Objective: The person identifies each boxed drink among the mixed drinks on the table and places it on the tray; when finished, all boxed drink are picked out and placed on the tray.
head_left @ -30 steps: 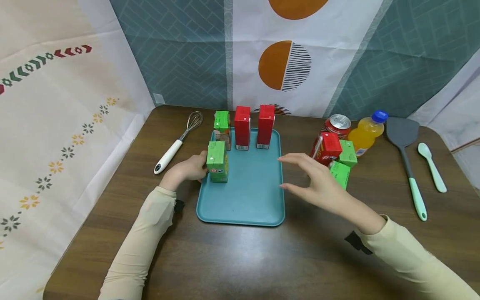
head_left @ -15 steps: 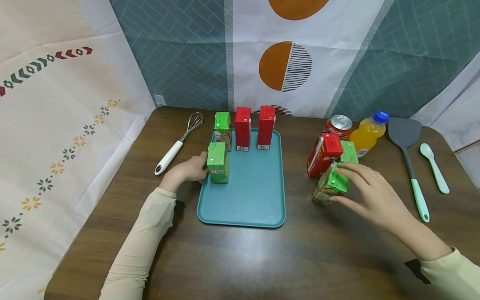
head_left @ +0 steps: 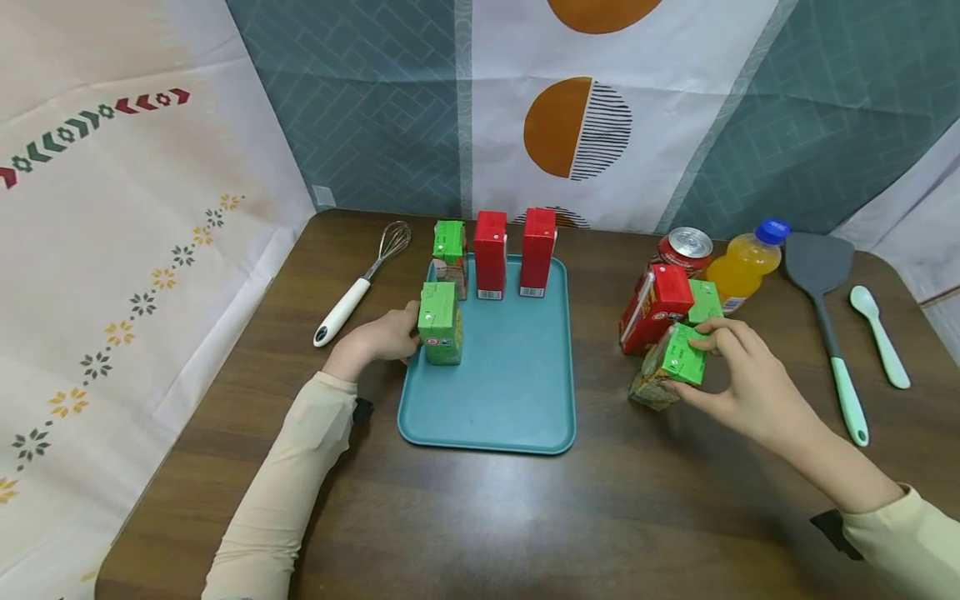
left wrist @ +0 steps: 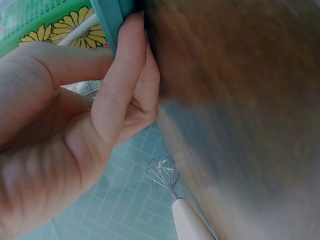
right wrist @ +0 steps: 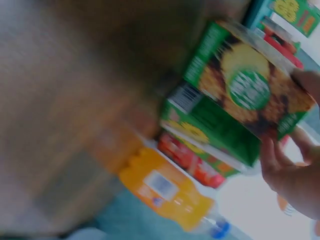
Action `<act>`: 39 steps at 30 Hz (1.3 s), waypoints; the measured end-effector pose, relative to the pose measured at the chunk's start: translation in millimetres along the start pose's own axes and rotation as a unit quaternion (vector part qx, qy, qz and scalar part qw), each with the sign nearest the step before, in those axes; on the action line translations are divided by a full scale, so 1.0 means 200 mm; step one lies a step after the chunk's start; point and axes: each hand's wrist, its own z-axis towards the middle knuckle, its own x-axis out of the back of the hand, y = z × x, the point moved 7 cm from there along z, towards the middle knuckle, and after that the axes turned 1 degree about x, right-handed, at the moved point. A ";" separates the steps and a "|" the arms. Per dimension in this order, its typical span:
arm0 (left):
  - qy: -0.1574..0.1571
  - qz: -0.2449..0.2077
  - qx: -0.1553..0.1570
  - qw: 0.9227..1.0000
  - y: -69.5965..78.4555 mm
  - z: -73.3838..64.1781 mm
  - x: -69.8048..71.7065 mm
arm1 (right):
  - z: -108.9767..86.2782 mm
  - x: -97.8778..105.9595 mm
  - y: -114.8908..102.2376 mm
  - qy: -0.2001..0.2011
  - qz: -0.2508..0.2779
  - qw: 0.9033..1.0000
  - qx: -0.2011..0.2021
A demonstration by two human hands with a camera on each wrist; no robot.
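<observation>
My left hand [head_left: 384, 335] pinches the left rim of a teal tray [head_left: 502, 400], as the left wrist view shows with the rim [left wrist: 109, 22] between thumb and fingers. Beside that hand a green juice box [head_left: 441, 325] stands on the tray. Behind it are another green juice box [head_left: 451, 258] and two red cartons, one [head_left: 491, 257] left of the other [head_left: 536, 254]. Right of the tray, my right hand [head_left: 753, 392] holds a green juice box [head_left: 663, 371] by its top, between thumb and fingers; the box leans. The right wrist view shows its printed front [right wrist: 250, 80].
Close to the held box stand a red carton [head_left: 654, 310], another green box [head_left: 705, 302], a soda can [head_left: 686, 248] and an orange drink bottle [head_left: 742, 268]. Further right lie a spatula [head_left: 825, 308] and a spoon [head_left: 879, 333]. A whisk [head_left: 360, 287] lies left of the tray.
My right hand has moved right and toward me from beside the tray, and its fingers have closed on the top of the green juice box. My left hand stays on the tray rim.
</observation>
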 end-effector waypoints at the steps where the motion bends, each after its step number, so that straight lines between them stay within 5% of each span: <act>1: 0.000 0.000 0.001 1.000 0.00 0.00 0.00 | 0.00 0.00 0.00 -0.006 -0.008 1.000 -0.008; 10: 0.006 0.001 -0.012 1.000 0.03 0.01 0.01 | 0.06 0.00 0.03 -0.094 -0.022 0.993 -0.070; 20: 0.005 0.012 -0.009 1.000 0.02 0.03 0.01 | 0.03 -0.03 0.06 -0.136 -0.009 0.987 -0.091; 29: 0.009 0.007 -0.012 1.000 0.03 0.02 0.02 | 0.04 0.01 0.05 -0.046 0.018 0.997 -0.056; 39: 0.006 0.004 -0.014 1.000 0.01 0.00 0.01 | 0.13 0.00 -0.08 -0.038 0.093 0.993 -0.059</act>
